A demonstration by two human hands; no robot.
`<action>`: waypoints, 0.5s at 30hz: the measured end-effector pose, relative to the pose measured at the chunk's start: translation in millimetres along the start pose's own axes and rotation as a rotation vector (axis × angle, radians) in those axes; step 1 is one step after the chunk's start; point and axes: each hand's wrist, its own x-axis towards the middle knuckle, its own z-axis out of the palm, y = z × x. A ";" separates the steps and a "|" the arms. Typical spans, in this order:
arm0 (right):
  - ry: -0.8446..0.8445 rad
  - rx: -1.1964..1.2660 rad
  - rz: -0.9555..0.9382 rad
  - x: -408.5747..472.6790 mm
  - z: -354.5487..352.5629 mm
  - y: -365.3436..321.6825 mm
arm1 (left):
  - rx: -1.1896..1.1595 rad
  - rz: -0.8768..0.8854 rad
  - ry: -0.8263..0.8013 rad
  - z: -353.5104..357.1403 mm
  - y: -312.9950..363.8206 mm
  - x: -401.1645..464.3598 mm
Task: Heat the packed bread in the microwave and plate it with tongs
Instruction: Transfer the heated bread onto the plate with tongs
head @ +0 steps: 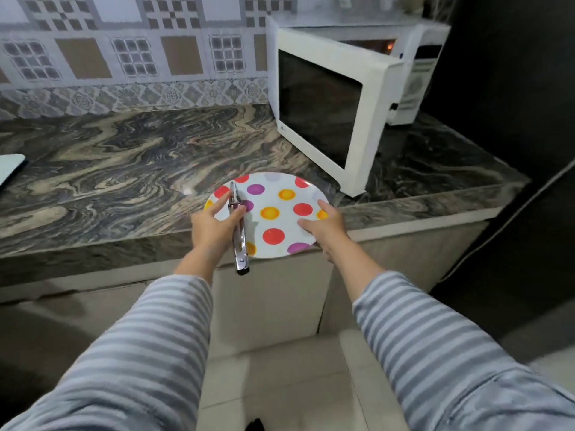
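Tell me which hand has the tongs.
The left hand holds the metal tongs, laid across the left side of the dotted plate. The right hand grips only the plate's right rim.

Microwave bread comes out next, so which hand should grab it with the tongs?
The left hand, probably. It already holds the tongs against the plate, so no swap is needed. The right hand only holds the plate's other edge, nearer the open microwave. The bread isn't visible.
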 end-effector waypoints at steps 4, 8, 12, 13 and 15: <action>0.093 -0.019 0.016 -37.3 -47.1 27.5 | 0.002 0.009 -0.053 28.1 -7.4 -51.1; 0.195 0.006 0.053 -68.1 -90.3 43.4 | -0.004 0.053 -0.142 60.9 -8.5 -82.8; 0.304 0.044 0.086 -97.0 -133.4 51.4 | 0.025 0.084 -0.257 97.7 -4.8 -104.9; 0.328 0.051 0.088 -104.4 -145.2 52.5 | 0.027 0.092 -0.291 108.0 -2.7 -110.7; 0.381 0.063 0.092 -116.4 -169.4 55.4 | 0.033 0.108 -0.348 129.4 2.9 -122.2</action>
